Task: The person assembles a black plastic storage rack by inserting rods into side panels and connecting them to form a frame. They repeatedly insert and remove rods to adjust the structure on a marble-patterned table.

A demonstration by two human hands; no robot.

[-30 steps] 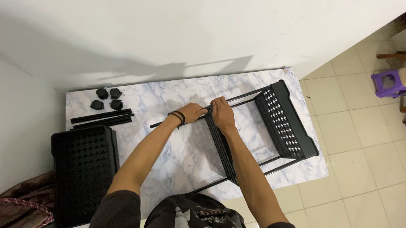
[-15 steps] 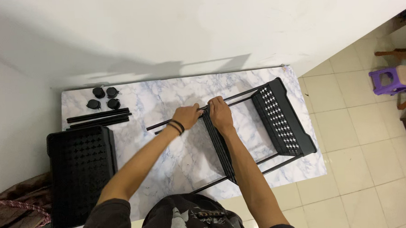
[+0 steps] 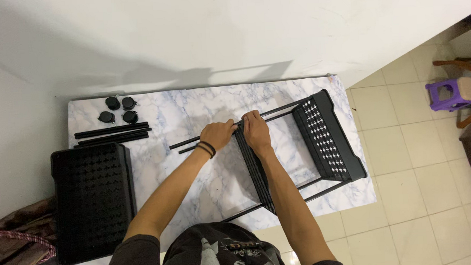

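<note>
both hands [image 3: 238, 133] slid a bit toward 9 o'clock, squeezed tight on the stiff, light black pole [image 3: 277, 112] at its middle.

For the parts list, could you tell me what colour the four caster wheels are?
Black caster wheels, clearest in the head view.

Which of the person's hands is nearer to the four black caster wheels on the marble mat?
Left. The left hand lies on the wheels' side of the middle shelf; the right hand grips further away.
</note>
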